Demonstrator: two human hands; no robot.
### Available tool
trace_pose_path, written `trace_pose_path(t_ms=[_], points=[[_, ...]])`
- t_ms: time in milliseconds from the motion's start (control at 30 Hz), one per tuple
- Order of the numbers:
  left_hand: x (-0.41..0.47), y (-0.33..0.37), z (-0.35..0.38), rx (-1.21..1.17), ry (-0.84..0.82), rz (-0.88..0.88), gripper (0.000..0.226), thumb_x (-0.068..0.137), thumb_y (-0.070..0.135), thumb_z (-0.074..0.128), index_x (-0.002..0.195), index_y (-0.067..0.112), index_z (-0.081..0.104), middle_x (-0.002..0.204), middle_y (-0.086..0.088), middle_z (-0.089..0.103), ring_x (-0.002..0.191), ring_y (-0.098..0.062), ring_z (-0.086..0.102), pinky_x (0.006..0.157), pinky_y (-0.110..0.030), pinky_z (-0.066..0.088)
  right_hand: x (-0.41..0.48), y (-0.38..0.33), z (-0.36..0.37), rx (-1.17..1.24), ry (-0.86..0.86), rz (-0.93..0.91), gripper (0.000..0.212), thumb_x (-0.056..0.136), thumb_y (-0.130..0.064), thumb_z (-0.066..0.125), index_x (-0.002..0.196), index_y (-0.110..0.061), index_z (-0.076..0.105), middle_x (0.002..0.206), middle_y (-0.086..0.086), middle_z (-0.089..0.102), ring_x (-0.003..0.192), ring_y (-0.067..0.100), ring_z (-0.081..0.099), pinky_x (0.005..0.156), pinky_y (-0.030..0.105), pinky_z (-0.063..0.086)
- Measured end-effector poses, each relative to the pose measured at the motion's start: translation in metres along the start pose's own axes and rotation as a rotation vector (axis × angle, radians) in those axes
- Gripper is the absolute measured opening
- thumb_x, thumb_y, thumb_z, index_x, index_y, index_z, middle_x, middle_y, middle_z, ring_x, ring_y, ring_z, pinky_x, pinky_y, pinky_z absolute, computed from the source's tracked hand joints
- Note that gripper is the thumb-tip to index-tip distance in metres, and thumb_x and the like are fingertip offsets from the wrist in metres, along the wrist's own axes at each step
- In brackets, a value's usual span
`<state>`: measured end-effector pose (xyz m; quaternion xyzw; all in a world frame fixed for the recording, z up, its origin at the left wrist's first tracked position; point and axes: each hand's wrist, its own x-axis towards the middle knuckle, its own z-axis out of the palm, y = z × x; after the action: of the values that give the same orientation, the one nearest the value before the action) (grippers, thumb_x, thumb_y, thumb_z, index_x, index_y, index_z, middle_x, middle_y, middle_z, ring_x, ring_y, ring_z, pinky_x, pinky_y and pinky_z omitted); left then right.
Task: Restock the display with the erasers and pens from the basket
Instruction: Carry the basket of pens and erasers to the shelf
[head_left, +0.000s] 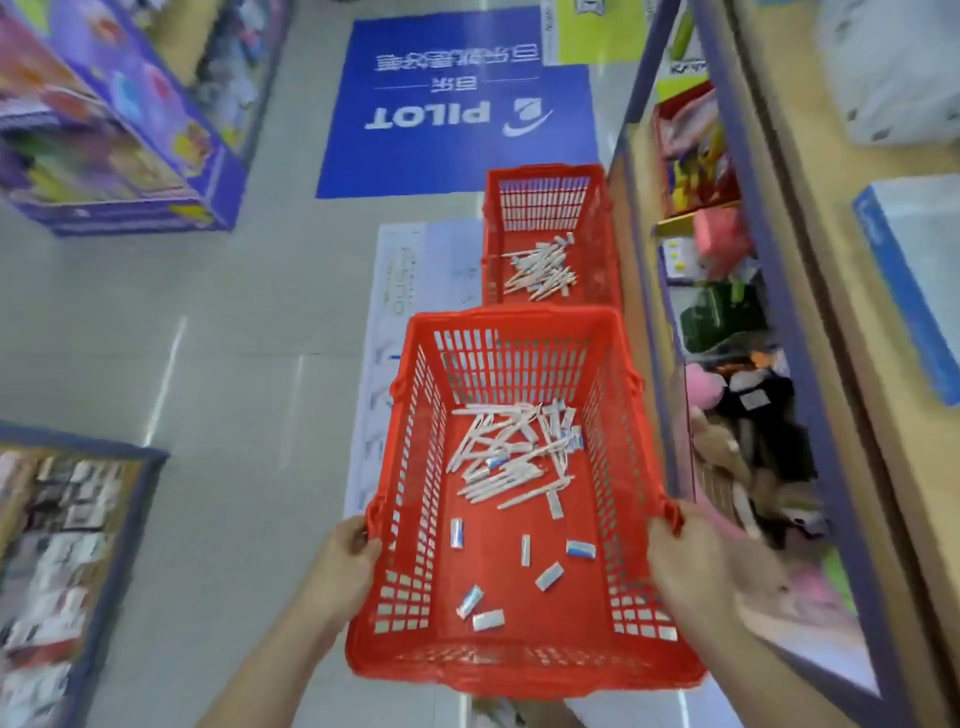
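I carry the red basket (519, 313) with my left grip (345, 561) and right grip (696, 566) clenched on its side rims. Pens (506, 460) and erasers (581, 548) lie inside. The shelf (810, 374) crowds the basket's right edge, and open floor (208, 364) lies to its left.

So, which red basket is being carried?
The nearer basket: the left hand and right hand hold its sides; the farther basket sits on the floor.

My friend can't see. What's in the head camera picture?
A left hand and right hand hold a red basket by its sides, white pens and erasers loose inside. A second red basket with pens sits on the floor ahead, beside shelves.
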<state>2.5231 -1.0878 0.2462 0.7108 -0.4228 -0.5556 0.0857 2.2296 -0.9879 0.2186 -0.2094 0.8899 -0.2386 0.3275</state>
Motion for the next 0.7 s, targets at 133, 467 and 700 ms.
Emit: trace_pose_path(t_ms=[133, 467, 700], points=[[0.095, -0.013, 0.012, 0.048, -0.048, -0.029, 0.024, 0.091, -0.003, 0.05, 0.098, 0.011, 0.069, 0.087, -0.008, 0.075, 0.075, -0.022, 0.072, 0.073, -0.035, 0.057, 0.05, 0.019, 0.061, -0.007, 0.022, 0.026, 0.013, 0.095, -0.01, 0.047, 0.098, -0.007, 0.06, 0.087, 0.008, 0.063, 0.086, 0.029, 0.061, 0.069, 0.031, 0.037], [0.296, -0.074, 0.103, 0.023, -0.141, -0.085, 0.031, 0.089, -0.01, 0.049, 0.095, 0.017, 0.062, 0.084, -0.006, 0.072, 0.074, -0.019, 0.068, 0.069, -0.03, 0.054, 0.194, 0.084, 0.19, -0.176, 0.165, 0.159, 0.017, 0.09, -0.006, 0.054, 0.104, -0.006, 0.063, 0.098, 0.022, 0.068, 0.092, 0.039, 0.063, 0.072, 0.034, 0.043], [0.322, -0.117, 0.146, 0.096, -0.279, -0.069, 0.041, 0.086, 0.0, 0.056, 0.103, 0.038, 0.058, 0.099, 0.0, 0.071, 0.097, -0.023, 0.067, 0.088, -0.053, 0.051, 0.242, 0.118, 0.209, -0.225, 0.271, 0.232, 0.031, 0.087, 0.001, 0.056, 0.118, 0.001, 0.061, 0.11, 0.029, 0.065, 0.103, 0.044, 0.06, 0.086, 0.043, 0.045]])
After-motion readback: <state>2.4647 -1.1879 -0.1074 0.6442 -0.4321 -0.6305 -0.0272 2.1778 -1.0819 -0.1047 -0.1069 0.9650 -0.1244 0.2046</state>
